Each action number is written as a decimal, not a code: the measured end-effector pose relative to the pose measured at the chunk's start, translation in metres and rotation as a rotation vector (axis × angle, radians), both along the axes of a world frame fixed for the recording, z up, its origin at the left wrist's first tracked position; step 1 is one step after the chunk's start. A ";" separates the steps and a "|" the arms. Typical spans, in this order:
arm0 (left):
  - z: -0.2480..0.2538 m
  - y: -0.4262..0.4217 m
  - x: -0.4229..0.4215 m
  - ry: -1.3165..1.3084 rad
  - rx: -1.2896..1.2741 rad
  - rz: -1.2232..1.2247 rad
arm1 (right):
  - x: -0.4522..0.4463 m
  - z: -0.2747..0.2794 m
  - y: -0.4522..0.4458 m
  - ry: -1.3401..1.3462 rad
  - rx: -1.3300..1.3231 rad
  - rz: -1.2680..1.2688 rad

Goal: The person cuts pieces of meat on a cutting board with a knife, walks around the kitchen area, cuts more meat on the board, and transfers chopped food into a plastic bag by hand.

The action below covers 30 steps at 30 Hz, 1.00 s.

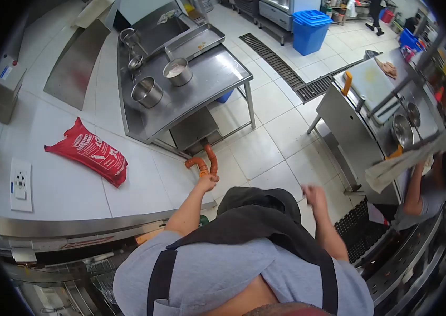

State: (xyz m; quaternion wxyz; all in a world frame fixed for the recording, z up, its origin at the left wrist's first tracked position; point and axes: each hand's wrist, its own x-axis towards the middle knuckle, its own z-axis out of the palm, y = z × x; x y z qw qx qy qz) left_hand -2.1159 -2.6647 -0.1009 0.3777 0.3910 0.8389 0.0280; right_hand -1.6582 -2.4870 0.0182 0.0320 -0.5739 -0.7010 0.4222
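My left hand (207,183) is closed, held out in front of the orange drain pipe (211,158) under the steel table. A small yellow-orange piece shows just beyond its fingers; whether it is in my grip or behind it, I cannot tell. Over the tiled floor, my right hand (313,195) has its fingers curled in, and no object shows in it. Further up, on the steel table (209,79), stand a steel pot (147,92) and a saucepan (177,72) with pale contents. A red printed bag (92,152) lies on the white tiled surface at left.
At right, a steel counter (333,121) carries a white cutting board (369,83), an orange-handled tool (347,83) and metal bowls (403,130). A co-worker (428,184) stands close on that side. Beyond are a floor drain grate (273,63) and a blue bin (310,34).
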 end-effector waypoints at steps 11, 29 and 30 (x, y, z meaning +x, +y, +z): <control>-0.034 0.108 0.006 -0.030 0.006 0.129 | -0.194 0.370 0.137 1.487 0.780 1.057; 0.150 0.666 -0.071 -0.231 0.588 -0.189 | -0.216 0.134 0.471 0.470 0.063 -0.058; 0.145 0.692 -0.073 -0.234 0.583 -0.194 | -0.213 0.124 0.485 0.465 0.018 -0.109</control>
